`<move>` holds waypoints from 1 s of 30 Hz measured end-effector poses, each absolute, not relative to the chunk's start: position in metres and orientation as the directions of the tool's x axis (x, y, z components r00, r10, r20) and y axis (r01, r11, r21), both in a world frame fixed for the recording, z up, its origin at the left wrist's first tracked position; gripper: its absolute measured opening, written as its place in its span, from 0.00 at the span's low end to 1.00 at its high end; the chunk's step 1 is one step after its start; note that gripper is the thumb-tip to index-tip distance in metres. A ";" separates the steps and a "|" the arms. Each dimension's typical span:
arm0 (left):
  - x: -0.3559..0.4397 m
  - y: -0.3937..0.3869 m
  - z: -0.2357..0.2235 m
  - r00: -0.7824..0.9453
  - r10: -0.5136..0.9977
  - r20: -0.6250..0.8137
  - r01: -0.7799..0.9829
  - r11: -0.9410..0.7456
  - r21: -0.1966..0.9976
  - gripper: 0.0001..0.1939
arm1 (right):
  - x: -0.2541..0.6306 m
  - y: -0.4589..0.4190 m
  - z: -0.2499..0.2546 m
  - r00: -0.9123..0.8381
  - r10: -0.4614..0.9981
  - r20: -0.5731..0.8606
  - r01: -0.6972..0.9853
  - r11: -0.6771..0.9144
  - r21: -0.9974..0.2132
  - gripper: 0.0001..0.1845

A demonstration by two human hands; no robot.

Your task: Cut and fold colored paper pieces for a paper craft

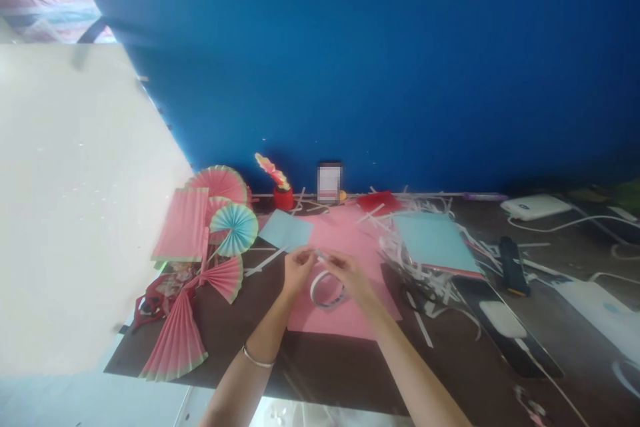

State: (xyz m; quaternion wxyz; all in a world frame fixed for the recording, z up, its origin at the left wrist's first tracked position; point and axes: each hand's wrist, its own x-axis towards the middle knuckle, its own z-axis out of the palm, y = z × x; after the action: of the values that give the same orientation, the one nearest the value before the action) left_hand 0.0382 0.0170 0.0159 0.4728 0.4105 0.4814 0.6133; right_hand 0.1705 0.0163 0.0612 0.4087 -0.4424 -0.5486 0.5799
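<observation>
Head camera view: the person's left hand (299, 268) and right hand (346, 269) meet over a pink sheet (350, 233) on the dark table (345, 370), fingertips of both pinched on a small pale piece (321, 255), too blurred to identify. Just below the fingers, on the near side, is a white ring-shaped roll (315, 292) over the pink sheet; whether it rests there or hangs from the piece cannot be told. Just beyond the left hand, a light blue sheet (284, 229) overlaps the pink one. To the left lie pleated pink paper fans (176, 340) and a round blue fan (234, 230); farther off, a red pot (283, 198) holds a yellow-edged pleated piece (273, 171). Right of the pink sheet, white paper strips (395, 250) tangle around another light blue sheet (436, 240), with a dark tablet-like slab (543, 357) nearer the right edge.
</observation>
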 end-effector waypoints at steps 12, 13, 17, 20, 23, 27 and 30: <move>0.038 0.015 0.022 -0.195 0.980 -0.025 -0.236 -0.022 0.971 0.17 | 0.157 0.017 0.050 -0.036 0.997 0.071 0.083 0.073 -0.994 0.18; 0.038 0.015 0.021 -0.194 0.981 -0.028 -0.246 -0.021 0.969 0.17 | 0.157 0.017 0.050 -0.031 0.997 0.073 0.085 0.075 -0.994 0.17; 0.037 0.015 0.019 -0.183 0.982 -0.056 -0.275 0.004 0.961 0.20 | 0.155 0.016 0.050 -0.020 0.996 0.088 0.087 0.090 -0.992 0.17; 0.037 0.015 0.018 -0.181 0.982 -0.058 -0.282 0.005 0.959 0.20 | 0.155 0.017 0.050 -0.023 0.994 0.104 0.074 0.106 -0.992 0.16; 0.038 0.016 0.018 -0.178 0.983 -0.050 -0.305 -0.007 0.952 0.20 | 0.154 0.018 0.049 -0.034 0.993 0.113 0.069 0.115 -0.991 0.15; 0.038 0.017 0.016 -0.173 0.984 -0.034 -0.318 -0.023 0.948 0.19 | 0.154 0.020 0.047 -0.046 0.994 0.094 0.067 0.097 -0.993 0.14; 0.037 0.016 0.015 -0.172 0.985 -0.030 -0.318 -0.026 0.948 0.18 | 0.154 0.021 0.044 -0.035 0.997 0.073 0.069 0.075 -0.995 0.15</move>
State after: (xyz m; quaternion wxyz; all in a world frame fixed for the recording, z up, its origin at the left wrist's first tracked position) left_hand 0.0373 0.0164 0.0149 0.5291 0.3661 0.4549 0.6157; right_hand 0.1540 0.0208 0.0442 0.4921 -0.4903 -0.5435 0.4713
